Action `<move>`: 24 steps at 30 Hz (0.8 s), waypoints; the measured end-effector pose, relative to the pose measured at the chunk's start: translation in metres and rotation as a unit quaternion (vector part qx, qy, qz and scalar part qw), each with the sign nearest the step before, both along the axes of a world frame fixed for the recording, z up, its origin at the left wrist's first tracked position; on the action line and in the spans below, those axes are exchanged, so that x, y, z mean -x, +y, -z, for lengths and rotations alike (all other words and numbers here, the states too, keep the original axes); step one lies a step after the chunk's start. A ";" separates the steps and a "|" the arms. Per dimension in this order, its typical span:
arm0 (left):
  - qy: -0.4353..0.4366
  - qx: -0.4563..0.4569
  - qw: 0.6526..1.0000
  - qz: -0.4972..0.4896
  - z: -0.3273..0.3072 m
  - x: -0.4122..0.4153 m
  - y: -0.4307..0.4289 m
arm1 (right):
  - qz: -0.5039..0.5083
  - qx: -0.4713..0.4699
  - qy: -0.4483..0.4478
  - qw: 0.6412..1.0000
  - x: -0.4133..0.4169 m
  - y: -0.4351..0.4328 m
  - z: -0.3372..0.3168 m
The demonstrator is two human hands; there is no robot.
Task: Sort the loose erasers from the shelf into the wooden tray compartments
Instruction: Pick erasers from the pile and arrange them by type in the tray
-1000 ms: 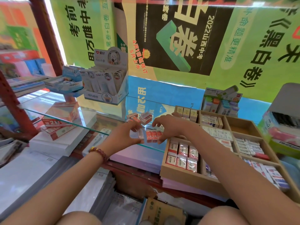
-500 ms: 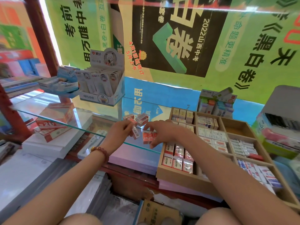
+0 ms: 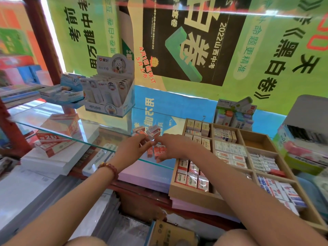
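Where your hands meet at the front edge of the glass shelf (image 3: 74, 139), the red erasers (image 3: 159, 151) read "2B". Your right hand (image 3: 174, 148) curls round that short row, thumb beneath. Your left hand (image 3: 132, 149) draws its fingertips narrowly together beside them, but blur hides whether they hold anything. Just behind, a small heap of shiny wrapped erasers (image 3: 150, 131) lies on the glass. Close on the right, the wooden tray (image 3: 191, 197) has square compartments: the near-left one holds more "2B" packs, and one far compartment shows bare wood. Left, a red carton (image 3: 53, 137) reads "2B". A blue "AIHAO" box (image 3: 71, 94) stands further back, with open glass between.
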State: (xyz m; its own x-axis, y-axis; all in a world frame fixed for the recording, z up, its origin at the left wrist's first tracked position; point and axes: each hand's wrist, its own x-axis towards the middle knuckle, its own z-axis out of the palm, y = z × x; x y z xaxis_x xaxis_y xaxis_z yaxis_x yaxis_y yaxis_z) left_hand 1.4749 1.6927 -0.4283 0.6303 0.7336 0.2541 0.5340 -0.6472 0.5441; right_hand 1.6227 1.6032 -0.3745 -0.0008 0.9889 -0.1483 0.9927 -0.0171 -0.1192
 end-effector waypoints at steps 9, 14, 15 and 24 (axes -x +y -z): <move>-0.043 0.118 0.986 0.111 0.002 0.015 0.005 | -0.020 0.006 -0.030 0.999 0.009 0.010 0.009; -0.088 0.175 0.975 0.100 -0.001 0.018 0.004 | -0.030 0.006 -0.006 1.000 0.009 0.012 0.013; -0.087 0.177 0.975 0.101 -0.001 0.018 0.004 | -0.031 0.006 0.002 0.999 0.008 0.012 0.014; -0.100 0.217 0.964 0.118 -0.006 0.020 0.000 | -0.019 0.023 0.065 0.997 0.004 0.023 0.017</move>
State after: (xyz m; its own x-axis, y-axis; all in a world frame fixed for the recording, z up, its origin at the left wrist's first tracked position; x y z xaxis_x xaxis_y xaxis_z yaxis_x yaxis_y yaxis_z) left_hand 1.4548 1.6924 -0.4228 0.7635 0.6397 0.0884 0.2560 -0.4256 0.8680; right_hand 1.6186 1.6259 -0.3917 -0.0592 0.9802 -0.1889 0.9692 0.0112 -0.2460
